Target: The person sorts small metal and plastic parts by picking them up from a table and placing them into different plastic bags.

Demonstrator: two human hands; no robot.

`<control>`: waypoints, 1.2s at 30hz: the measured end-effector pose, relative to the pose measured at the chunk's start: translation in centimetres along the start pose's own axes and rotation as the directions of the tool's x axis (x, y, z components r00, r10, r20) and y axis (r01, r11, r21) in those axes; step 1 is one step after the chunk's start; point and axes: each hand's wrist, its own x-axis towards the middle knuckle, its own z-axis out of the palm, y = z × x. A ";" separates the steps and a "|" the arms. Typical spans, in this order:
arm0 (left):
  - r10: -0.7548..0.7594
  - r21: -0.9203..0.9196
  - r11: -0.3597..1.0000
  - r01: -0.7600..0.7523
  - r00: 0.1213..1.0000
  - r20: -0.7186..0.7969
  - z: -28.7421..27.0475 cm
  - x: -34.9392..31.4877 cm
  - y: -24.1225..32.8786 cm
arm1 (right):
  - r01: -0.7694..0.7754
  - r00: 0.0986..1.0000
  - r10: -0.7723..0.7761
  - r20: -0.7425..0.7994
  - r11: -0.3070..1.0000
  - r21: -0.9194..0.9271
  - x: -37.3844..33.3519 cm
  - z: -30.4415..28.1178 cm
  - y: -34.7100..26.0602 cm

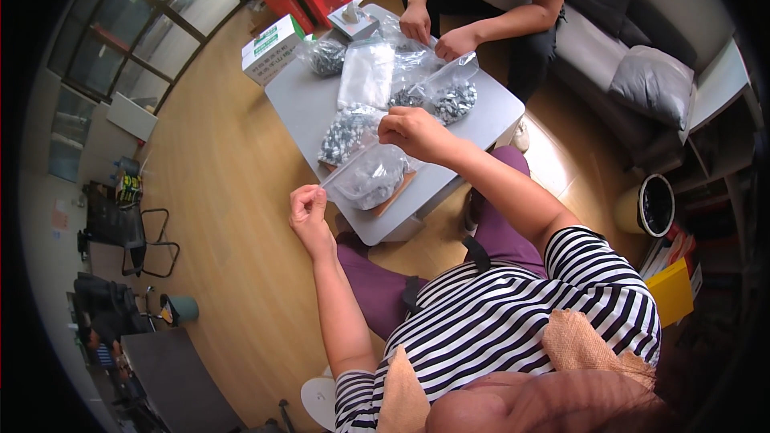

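Note:
A clear plastic bag (pixel 369 180) with small grey pieces inside rests at the near end of the grey table (pixel 298 104). Its top edge is stretched between my hands. My left hand (pixel 309 215) is closed in a pinch at the bag's left corner, just off the table's edge. At the other end of that edge my right hand (pixel 415 133) pinches too, fingers pressed together. Right behind the bag lies a heap of small black, white and grey pieces (pixel 346 135), too small to name. A brown flat board (pixel 395 199) shows under the bag.
Across the table, another person's hands (pixel 437 36) work at clear plastic. Nearby are a stack of clear bags (pixel 367 72), a filled bag (pixel 455 103), another filled bag (pixel 325 56) and a tissue box (pixel 354 24). A white-green carton (pixel 271 50) stands beside the table; a sofa (pixel 569 52) is right.

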 end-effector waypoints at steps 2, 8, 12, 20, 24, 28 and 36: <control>-0.072 -0.096 0.993 0.069 0.997 -0.025 -0.3 -0.2 -0.1 | -0.014 0.999 0.013 0.029 1.000 0.022 0.0 -0.1 0.1; -0.145 -0.030 0.989 0.144 0.989 -0.023 -3.0 -2.1 -2.0 | 0.139 0.980 -0.155 0.125 0.982 0.127 2.3 1.1 -2.8; -0.122 0.696 0.707 0.124 0.991 -0.053 -8.3 -6.3 -7.8 | 0.120 0.988 -0.137 0.072 0.971 0.208 7.1 4.2 -4.2; -0.101 0.911 0.412 0.015 0.994 0.030 -8.3 -9.3 -8.8 | -0.051 0.964 0.104 -0.246 0.976 0.212 20.0 7.2 0.0; -0.069 0.867 0.498 0.031 0.998 0.004 -8.2 -8.6 -9.4 | -0.044 0.965 0.069 -0.253 0.994 0.102 24.5 8.0 2.3; -0.067 0.869 0.495 0.004 0.997 0.034 -7.5 -7.8 -9.6 | -0.129 0.991 0.112 -0.074 0.947 -0.296 22.9 9.4 7.2; -0.121 0.811 0.577 0.100 0.992 -0.036 -8.3 -8.0 -10.3 | -0.078 0.995 0.083 -0.058 0.994 0.079 5.8 8.2 5.1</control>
